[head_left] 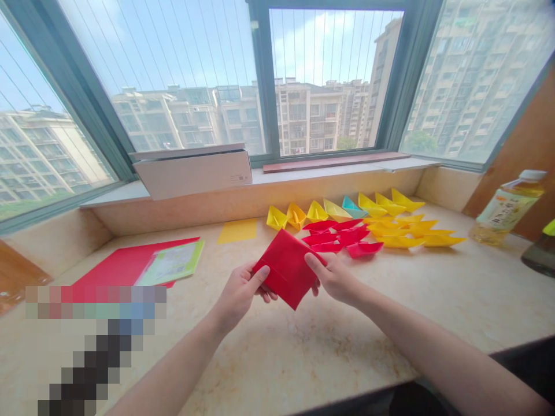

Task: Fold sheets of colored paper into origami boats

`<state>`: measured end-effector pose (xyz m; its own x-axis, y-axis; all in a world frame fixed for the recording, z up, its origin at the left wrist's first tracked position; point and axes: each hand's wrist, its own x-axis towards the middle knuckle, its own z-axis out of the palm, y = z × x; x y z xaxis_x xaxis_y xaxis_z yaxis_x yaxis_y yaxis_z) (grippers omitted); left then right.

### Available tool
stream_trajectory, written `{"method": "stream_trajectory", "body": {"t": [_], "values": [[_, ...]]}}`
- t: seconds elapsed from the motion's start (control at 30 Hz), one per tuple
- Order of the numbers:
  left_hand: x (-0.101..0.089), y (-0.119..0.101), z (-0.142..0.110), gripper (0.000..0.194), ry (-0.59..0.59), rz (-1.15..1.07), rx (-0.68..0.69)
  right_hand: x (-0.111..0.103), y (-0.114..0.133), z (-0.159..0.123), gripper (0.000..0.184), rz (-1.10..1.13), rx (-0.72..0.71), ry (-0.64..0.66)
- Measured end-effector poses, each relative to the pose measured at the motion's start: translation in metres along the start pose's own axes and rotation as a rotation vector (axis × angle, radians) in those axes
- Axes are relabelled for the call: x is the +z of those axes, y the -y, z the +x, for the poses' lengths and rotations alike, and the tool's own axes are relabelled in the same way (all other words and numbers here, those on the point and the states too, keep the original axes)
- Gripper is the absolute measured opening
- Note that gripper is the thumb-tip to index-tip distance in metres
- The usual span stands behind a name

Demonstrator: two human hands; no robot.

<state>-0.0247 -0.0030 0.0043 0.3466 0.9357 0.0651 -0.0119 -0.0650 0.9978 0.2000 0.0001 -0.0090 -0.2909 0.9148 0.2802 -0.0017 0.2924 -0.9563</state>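
A folded red paper (289, 271), roughly square and turned on its corner, is held up above the counter. My left hand (243, 286) pinches its left corner, thumb on the face and fingers behind. On the opposite corner my right hand (336, 275) grips in the same way. A crease line runs across the paper's front. Just beyond it lie several red paper boats (338, 234), partly hidden by the paper and my right hand. Yellow paper boats (401, 231) stand to their right, and a row with one blue paper boat (354, 207) runs behind.
Red paper sheets (117, 266) lie at left under a green-edged packet (176, 261). A yellow sheet (237, 230) rests near the back wall. On the sill sits a white box (195, 173). A drink bottle (505, 208) and a dark container (541, 251) stand at right. Pixelation covers the lower left.
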Motion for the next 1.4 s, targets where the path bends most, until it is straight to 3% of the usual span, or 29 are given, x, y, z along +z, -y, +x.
{"method": "stream_trajectory", "body": {"t": [0.27, 0.57, 0.67, 0.73, 0.8, 0.9, 1.0, 1.1, 1.27, 1.4], "values": [[0.002, -0.003, -0.001, 0.040, -0.074, -0.014, 0.017, -0.004, -0.002, 0.003, 0.050, -0.031, -0.014, 0.091], [0.005, -0.010, -0.004, 0.044, 0.016, -0.001, -0.015, -0.003, -0.004, 0.006, 0.043, -0.092, -0.035, -0.060], [0.004, -0.009, -0.003, 0.043, -0.094, 0.014, 0.001, -0.003, -0.008, 0.006, 0.040, -0.200, -0.092, -0.223], [0.004, -0.008, -0.001, 0.044, -0.222, 0.009, 0.017, -0.004, -0.010, 0.006, 0.055, -0.327, -0.203, -0.345], [0.005, -0.005, 0.001, 0.046, -0.305, -0.014, 0.034, -0.003, -0.011, 0.005, 0.049, -0.479, -0.342, -0.391], [0.008, -0.001, 0.001, 0.048, -0.295, -0.038, 0.086, 0.005, -0.011, 0.002, 0.035, -0.614, -0.463, -0.269], [0.011, 0.003, -0.002, 0.050, -0.145, -0.016, 0.166, 0.015, -0.014, -0.001, 0.047, -0.638, -0.437, -0.113], [0.015, 0.006, -0.007, 0.053, -0.019, 0.037, 0.217, 0.019, -0.019, -0.001, 0.059, -0.642, -0.432, -0.108], [0.017, 0.006, -0.007, 0.047, -0.102, 0.036, 0.188, 0.017, -0.023, 0.002, 0.056, -0.631, -0.477, -0.145], [0.014, 0.007, -0.005, 0.043, -0.100, 0.040, 0.192, 0.019, -0.018, 0.001, 0.050, -0.646, -0.481, -0.142]]}}
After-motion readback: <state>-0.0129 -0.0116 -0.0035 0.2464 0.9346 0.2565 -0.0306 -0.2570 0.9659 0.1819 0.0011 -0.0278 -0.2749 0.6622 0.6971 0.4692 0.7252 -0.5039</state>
